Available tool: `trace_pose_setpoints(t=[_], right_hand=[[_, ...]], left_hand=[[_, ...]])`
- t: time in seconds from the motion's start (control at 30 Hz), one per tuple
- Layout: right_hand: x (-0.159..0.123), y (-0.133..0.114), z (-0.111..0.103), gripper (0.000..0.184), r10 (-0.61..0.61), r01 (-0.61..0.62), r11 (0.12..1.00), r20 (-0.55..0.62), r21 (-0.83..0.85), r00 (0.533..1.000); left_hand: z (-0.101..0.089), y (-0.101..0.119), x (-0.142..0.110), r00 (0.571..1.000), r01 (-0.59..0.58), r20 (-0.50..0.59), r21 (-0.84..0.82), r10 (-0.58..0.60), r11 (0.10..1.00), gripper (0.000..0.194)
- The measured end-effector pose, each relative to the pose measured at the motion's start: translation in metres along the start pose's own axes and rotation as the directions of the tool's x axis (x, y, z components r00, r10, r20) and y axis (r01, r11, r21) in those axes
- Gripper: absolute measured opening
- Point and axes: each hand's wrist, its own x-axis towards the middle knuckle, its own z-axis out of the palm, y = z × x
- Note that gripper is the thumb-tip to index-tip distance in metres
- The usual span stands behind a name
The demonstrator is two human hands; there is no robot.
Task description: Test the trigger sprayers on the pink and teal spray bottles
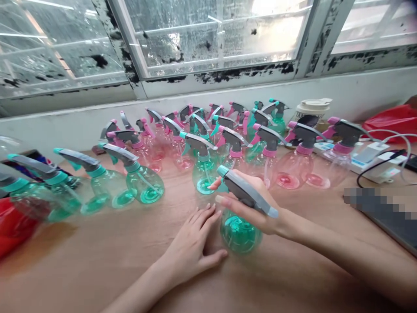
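A clear green spray bottle (pixel 241 234) with a grey and teal trigger head is in front of me, tilted slightly. My right hand (pixel 257 198) is wrapped round its neck, just under the trigger head, which hides part of the fingers. Flat on the wooden table lies my left hand (pixel 195 241), fingers spread, its thumb and fingertips close to the bottle's left side. Just beyond both hands stands another green spray bottle (pixel 204 174). Pink spray bottles (pixel 293 167) line up behind my right hand.
Several green spray bottles (pixel 145 184) stand in a row at the left, beside a red plastic bag (pixel 16 226). Right of the bottles are a lidded paper cup (pixel 312 112), a power strip (pixel 371 161) with cables, and a dark flat object (pixel 384 221). Windows (pixel 211 34) rise behind.
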Motion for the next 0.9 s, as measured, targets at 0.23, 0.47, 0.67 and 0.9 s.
trace_pose_setpoints(t=[0.23, 0.47, 0.67, 0.9], right_hand=[[0.001, -0.002, -0.001, 0.010, -0.064, 0.064, 0.994, -0.003, -0.091, 0.998], [0.001, -0.006, 0.001, 0.010, -0.038, 0.034, 0.994, -0.033, -0.101, 0.999], [-0.004, 0.000, 0.001, 0.017, 0.032, -0.033, 0.999, -0.048, -0.025, 0.998], [-0.006, 0.000, 0.004, 0.018, 0.045, -0.045, 0.999, -0.040, 0.023, 0.998]], left_hand=[[-0.003, 0.003, 0.002, 1.000, 0.024, 0.015, 0.015, -0.024, 1.000, 0.068], [-0.007, 0.008, 0.000, 0.999, 0.035, 0.031, 0.062, -0.037, 0.997, 0.060], [-0.003, 0.011, -0.011, 0.998, 0.060, 0.008, 0.087, -0.061, 0.994, 0.062], [-0.006, 0.009, -0.007, 0.997, 0.071, -0.015, 0.038, -0.070, 0.997, 0.062]])
